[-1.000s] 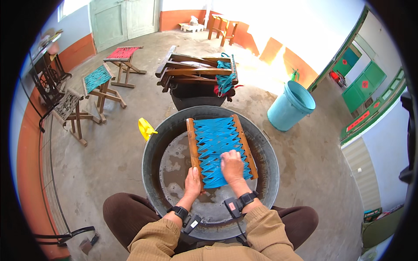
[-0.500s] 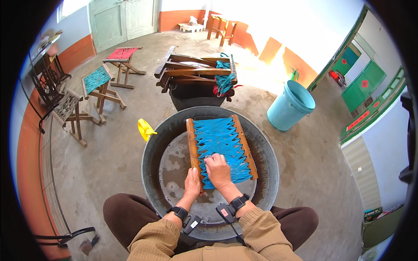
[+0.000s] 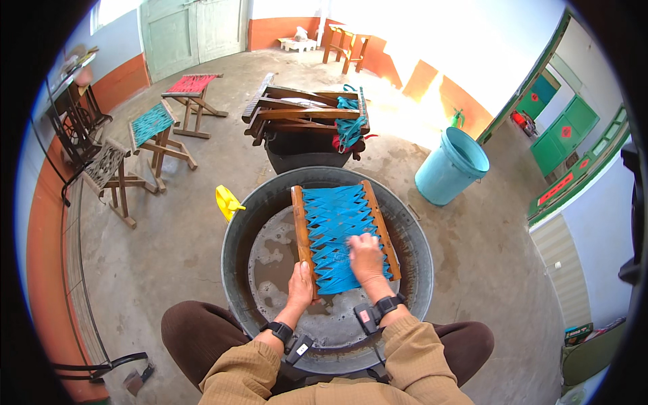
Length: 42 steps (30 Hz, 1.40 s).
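A folding stool with a seat of blue woven straps [image 3: 334, 216] between two brown wooden rails leans in a round metal tub [image 3: 236, 297], over cloudy, sudsy water. My left hand [image 3: 301, 283] is wrapped round the lower end of the stool's left rail. Over the right half of the straps, my right hand [image 3: 365, 258] is closed with its fingers curled down. Motion smears those fingertips, and whatever they hold is hidden. A small patch of suds shows on the straps beside them.
Beyond the tub, folded wooden stools [image 3: 304, 111] lie across a dark bucket [image 3: 304, 152]. A light blue bucket [image 3: 439, 175] stands right, a yellow plastic container [image 3: 227, 201] left. Stools with red [image 3: 192, 84], teal [image 3: 152, 123] and grey seats [image 3: 104, 165] stand farther left.
My right hand has slid rightward across the blue straps, from near the left rail to the right half. My left hand keeps its hold on the left rail.
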{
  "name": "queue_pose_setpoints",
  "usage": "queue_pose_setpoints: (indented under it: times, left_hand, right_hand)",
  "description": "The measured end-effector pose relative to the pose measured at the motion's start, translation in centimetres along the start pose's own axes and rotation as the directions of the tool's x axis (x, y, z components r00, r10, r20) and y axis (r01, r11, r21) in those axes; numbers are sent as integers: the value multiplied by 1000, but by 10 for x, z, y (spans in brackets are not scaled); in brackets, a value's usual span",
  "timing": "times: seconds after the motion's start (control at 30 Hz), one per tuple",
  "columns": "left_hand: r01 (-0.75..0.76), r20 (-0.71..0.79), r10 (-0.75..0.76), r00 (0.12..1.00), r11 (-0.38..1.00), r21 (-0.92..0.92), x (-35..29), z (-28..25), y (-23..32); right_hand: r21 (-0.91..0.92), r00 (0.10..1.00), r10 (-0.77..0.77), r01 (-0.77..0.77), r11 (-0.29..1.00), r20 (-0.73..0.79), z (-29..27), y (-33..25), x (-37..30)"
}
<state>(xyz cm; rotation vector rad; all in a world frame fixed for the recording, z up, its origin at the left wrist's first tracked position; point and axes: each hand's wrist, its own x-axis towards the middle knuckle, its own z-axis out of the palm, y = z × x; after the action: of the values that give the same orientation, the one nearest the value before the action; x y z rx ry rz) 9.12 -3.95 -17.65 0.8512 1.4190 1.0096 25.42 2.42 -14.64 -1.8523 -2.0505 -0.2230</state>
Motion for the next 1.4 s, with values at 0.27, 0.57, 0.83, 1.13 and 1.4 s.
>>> queue_pose_setpoints:
  times: [0.27,0.57,0.83,1.13,1.4]
  left_hand:
    - [21,4,-21,1000,999,24,1,0,-1]
    - [-5,-10,5,1000,1000,5,5,1,-5]
    - [-14,-9,14,1000,1000,-19,2,2,-1]
    - [19,36,-19,999,1000,2,1,-1,0]
    - [-18,10,18,1000,1000,-8,4,1,-4]
  right_hand:
    - [332,925,-379,355,874,9,2,10,-1]
    - [310,976,-218,205,928,7,-4,0,2]
    - [202,993,-119,122,972,-26,11,6,0]
    - [37,999,30,-28,999,-37,-12,-4,9]
    - [131,997,-68,63,989,34,3,-36,2]
